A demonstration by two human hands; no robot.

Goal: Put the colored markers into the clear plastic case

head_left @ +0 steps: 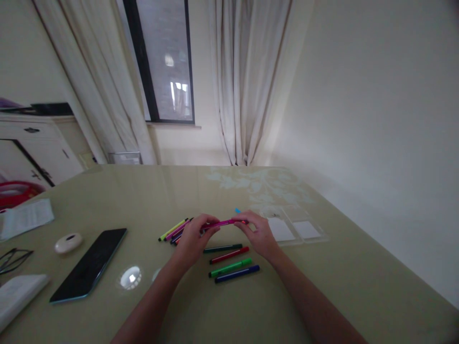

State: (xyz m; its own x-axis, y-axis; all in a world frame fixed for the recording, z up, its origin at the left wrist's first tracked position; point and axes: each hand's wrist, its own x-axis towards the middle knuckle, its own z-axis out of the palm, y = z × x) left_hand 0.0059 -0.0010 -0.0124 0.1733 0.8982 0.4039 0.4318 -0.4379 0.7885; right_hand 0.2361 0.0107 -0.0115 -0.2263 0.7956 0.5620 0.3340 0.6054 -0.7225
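A magenta marker (225,223) is held level above the table between both hands. The fingers of my left hand (195,236) pinch its left end, and my right hand (256,231) pinches its right end. Below them on the table lie a dark green marker (223,248), a red marker (229,255), a green marker (230,268) and a blue marker (237,274), roughly side by side. Several more markers, among them a yellow one (172,230), lie beside my left hand, which partly covers them. A bit of blue (237,210) shows behind my right hand.
On the table (143,200), a clear case with white cards (306,230) lies right of my hands. At the left are a dark phone (89,265), a white oval object (68,243), glasses (14,260), a white box (21,296) and papers (27,220).
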